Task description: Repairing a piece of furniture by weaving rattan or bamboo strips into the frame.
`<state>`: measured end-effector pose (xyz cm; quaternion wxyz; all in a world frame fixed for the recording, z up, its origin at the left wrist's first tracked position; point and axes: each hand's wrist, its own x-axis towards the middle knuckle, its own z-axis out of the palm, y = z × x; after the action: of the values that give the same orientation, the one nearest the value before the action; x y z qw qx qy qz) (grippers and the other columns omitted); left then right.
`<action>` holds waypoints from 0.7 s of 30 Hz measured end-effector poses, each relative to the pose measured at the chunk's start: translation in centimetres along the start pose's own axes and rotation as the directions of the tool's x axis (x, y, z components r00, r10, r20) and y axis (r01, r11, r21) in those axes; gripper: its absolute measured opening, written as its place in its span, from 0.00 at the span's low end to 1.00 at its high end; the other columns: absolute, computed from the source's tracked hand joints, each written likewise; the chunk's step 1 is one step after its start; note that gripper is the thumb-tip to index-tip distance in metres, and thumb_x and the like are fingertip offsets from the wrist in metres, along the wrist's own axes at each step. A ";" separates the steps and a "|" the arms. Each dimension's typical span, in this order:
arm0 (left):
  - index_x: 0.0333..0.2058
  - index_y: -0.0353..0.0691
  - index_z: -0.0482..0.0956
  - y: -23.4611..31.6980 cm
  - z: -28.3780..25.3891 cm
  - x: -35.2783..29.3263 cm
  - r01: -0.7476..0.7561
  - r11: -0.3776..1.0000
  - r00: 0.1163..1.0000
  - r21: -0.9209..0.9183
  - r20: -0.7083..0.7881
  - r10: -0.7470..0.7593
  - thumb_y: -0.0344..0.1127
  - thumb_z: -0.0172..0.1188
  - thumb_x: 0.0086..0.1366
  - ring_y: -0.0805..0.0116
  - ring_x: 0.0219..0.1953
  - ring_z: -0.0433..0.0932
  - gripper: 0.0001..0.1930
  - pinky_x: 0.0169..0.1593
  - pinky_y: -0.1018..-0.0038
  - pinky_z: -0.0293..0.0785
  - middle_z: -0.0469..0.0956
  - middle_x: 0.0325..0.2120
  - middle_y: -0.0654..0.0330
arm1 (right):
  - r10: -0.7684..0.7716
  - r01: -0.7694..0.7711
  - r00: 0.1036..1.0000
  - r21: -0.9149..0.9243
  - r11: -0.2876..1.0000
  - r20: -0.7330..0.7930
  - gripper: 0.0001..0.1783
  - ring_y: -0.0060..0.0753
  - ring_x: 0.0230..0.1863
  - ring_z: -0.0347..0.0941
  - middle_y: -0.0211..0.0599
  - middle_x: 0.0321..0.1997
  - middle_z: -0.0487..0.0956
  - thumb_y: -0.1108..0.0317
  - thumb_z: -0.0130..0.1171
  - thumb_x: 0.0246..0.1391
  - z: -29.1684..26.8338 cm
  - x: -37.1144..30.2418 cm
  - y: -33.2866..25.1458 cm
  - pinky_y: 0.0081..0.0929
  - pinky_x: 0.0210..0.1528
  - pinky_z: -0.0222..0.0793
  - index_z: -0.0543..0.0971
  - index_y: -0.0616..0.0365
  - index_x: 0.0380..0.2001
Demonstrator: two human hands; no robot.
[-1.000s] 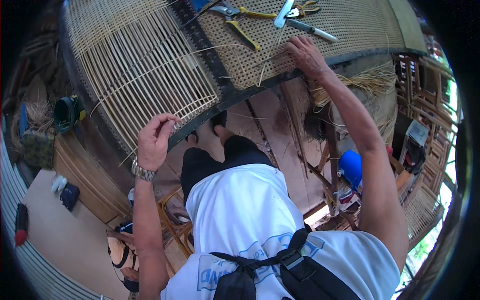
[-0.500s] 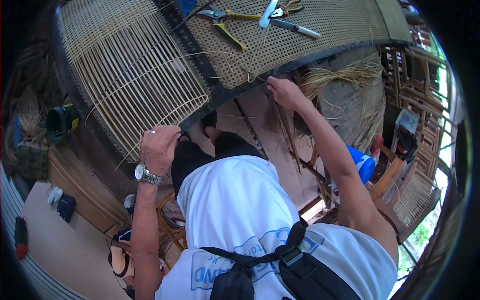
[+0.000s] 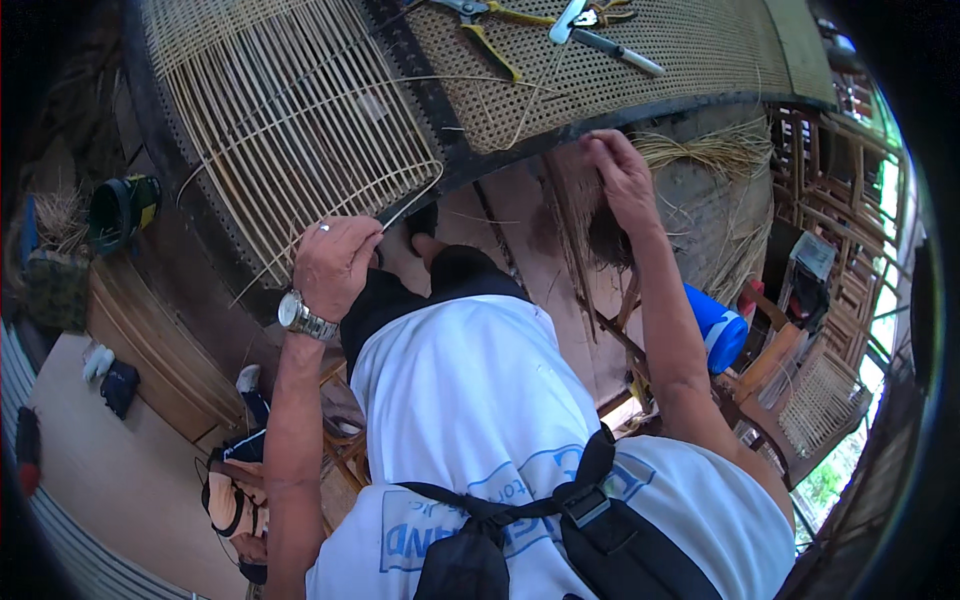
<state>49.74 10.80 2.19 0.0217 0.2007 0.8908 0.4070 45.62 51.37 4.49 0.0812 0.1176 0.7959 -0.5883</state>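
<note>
A dark wooden frame [image 3: 433,120] holds two cane panels in front of me. The left panel [image 3: 300,130] has long parallel strands with a few crossing ones; the right panel [image 3: 690,55] is closely woven mesh. At the left panel's near edge, my left hand [image 3: 335,265] pinches the end of a pale cane strand [image 3: 420,195], which loops up round the panel's near right corner. My right hand [image 3: 625,185] is raised beside the frame's near edge, below the mesh panel. Its fingers are curled together, and whatever they may hold cannot be made out.
On the mesh lie yellow-handled pruning shears [image 3: 490,30], yellow-handled pliers [image 3: 608,14], a pale-handled tool [image 3: 566,22] and a thin grey-and-white tool [image 3: 620,52]. A cane bundle [image 3: 715,150] rests at right, above a blue container [image 3: 715,325]. Wooden chair frames [image 3: 840,210] stand beyond.
My right hand has moved right and up, away from the mesh panel's near edge. A strand now loops round the left panel's corner to my left hand. The view has shifted slightly.
</note>
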 end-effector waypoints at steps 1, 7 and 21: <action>0.35 0.42 0.82 0.1 -0.2 -0.1 -0.007 1.000 1.000 0.003 0.012 0.007 0.32 0.64 0.63 0.58 0.37 0.82 0.03 0.43 0.63 0.74 0.83 0.32 0.60 | 0.004 -0.007 0.996 -0.027 1.000 -0.092 0.09 0.17 0.34 0.71 0.27 0.33 0.77 0.70 0.52 0.70 -0.7 -0.9 -0.2 0.18 0.43 0.71 0.77 0.58 0.49; 0.36 0.41 0.82 -0.7 -0.4 -0.3 -0.034 0.998 0.999 -0.055 0.012 0.034 0.31 0.64 0.62 0.57 0.39 0.81 0.04 0.45 0.63 0.74 0.82 0.33 0.59 | 0.437 -0.513 0.835 0.763 0.394 0.335 0.17 0.30 0.37 0.78 0.37 0.41 0.82 0.72 0.52 0.67 -6.2 -10.1 6.0 0.34 0.47 0.78 0.74 0.58 0.57; 0.38 0.41 0.83 -0.4 -1.8 -1.8 -0.078 0.988 0.997 0.134 0.021 0.076 0.29 0.65 0.60 0.56 0.49 0.78 0.07 0.53 0.58 0.73 0.81 0.39 0.60 | 0.218 -0.031 0.943 -0.585 0.810 0.252 0.11 0.40 0.32 0.78 0.43 0.34 0.83 0.64 0.55 0.68 6.5 -6.3 -0.5 0.35 0.39 0.73 0.79 0.60 0.45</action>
<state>50.86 8.63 2.89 -0.0008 0.2392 0.9077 0.3448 51.52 44.49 4.71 0.2745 0.0474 0.9035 -0.3256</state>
